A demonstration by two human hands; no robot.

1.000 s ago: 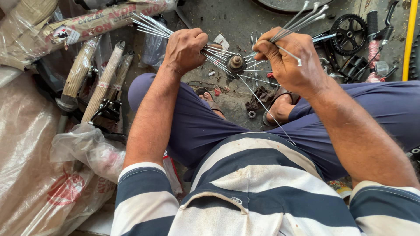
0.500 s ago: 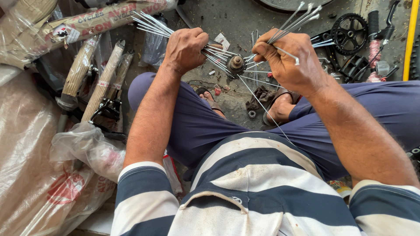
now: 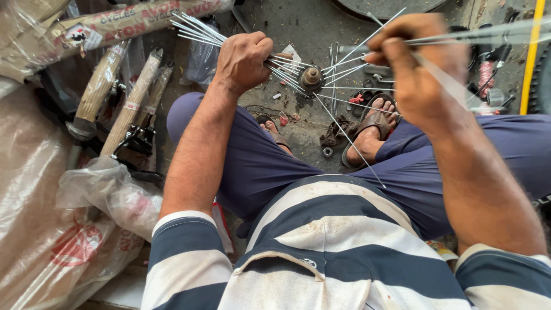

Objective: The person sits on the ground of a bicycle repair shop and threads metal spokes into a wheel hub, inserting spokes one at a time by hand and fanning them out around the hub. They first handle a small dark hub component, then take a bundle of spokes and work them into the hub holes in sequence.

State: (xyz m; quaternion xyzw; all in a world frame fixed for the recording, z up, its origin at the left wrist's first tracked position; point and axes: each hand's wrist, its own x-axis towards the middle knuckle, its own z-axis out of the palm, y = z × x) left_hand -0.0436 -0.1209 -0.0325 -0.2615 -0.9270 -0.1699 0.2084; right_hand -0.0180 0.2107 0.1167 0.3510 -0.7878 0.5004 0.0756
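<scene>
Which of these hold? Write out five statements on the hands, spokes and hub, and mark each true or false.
1. The left hand grips a bundle of spokes. True.
2. The wheel hub lies flat on the person's lap. False: it sits above the floor between the knees, with spokes fanning out of it.
3. The right hand pinches a thin spoke. True.
4. The person is barefoot. False: a brown sandal is on the foot.
5. The person's shirt is plain red. False: it is striped blue and white.

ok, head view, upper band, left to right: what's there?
Paper-wrapped parts → left hand gripping a spoke bundle → wheel hub → right hand pinching a single spoke → yellow bar.
</scene>
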